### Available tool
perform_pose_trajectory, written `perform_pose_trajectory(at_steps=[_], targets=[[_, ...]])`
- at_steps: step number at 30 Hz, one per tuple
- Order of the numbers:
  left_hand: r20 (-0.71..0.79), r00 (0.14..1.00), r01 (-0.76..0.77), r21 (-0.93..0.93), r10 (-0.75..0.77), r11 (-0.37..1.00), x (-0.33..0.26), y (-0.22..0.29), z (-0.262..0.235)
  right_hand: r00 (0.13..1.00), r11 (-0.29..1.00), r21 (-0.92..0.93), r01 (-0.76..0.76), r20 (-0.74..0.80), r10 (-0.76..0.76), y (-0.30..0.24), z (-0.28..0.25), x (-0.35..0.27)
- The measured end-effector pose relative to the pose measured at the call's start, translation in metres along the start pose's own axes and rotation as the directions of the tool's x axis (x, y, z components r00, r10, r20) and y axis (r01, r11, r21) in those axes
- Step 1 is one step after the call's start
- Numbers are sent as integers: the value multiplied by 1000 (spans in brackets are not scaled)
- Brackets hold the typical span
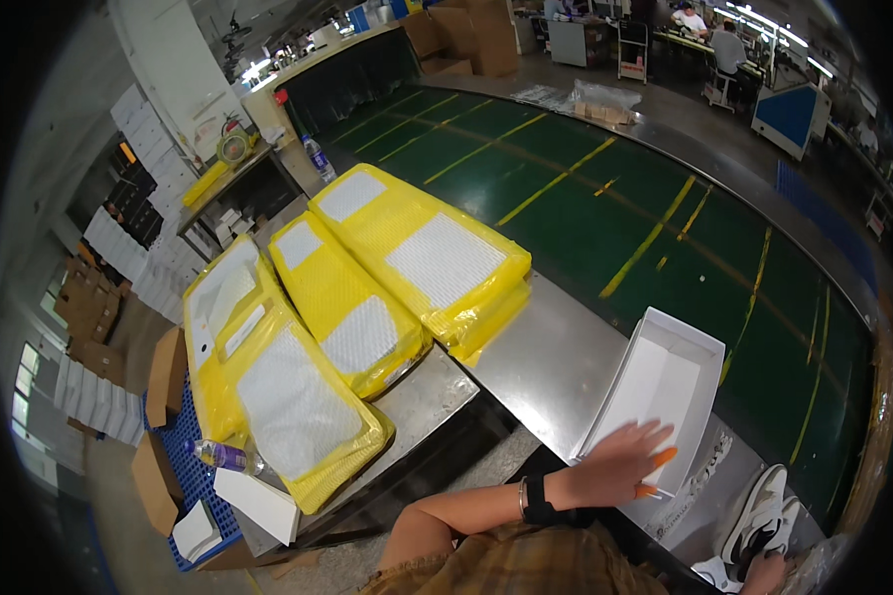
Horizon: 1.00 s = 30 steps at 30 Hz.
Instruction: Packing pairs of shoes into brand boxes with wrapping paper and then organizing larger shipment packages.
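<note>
An open white shoebox stands on the metal edge beside the green belt. My left hand is over its near end, fingers spread and holding nothing. Orange covers sit on some of its fingertips, and a black band circles the wrist. At the lower right, my right hand is closed at the near end of a pair of white sneakers with dark parts. Part of that hand is cut off by the dark rim of the picture. Crumpled printed paper lies between box and sneakers.
Several yellow-wrapped bundles lie on the metal table to the left. Bottles stand or lie near them. The green conveyor belt with yellow lines runs along the far side. Clear plastic lies at the right edge. Other people work far off.
</note>
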State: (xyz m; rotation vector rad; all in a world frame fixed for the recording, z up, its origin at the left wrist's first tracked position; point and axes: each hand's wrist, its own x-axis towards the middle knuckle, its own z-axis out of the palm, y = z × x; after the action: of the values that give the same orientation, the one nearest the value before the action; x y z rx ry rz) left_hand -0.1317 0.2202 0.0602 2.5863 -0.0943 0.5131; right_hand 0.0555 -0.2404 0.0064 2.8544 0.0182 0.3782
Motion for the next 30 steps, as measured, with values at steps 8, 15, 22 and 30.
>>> perform_pose_trajectory(at_steps=[8,15,22,30], targets=[[174,984,-78,206,42,975,-13,5,55,890,97,968,-233,252,-380,-164,-59,-55],[62,979,201,-191,-193,961,6,34,10,832,-358,846,-396,165,-530,-240,-114,-52],[-29,965,244,-271,-261,931,-1,32,3,795,-293,877,-382,150,-588,-234,-128,-45],[-165,821,145,-866,-547,479,5,24,-73,927,169,986,-13,75,-368,-196,-7,-54]])
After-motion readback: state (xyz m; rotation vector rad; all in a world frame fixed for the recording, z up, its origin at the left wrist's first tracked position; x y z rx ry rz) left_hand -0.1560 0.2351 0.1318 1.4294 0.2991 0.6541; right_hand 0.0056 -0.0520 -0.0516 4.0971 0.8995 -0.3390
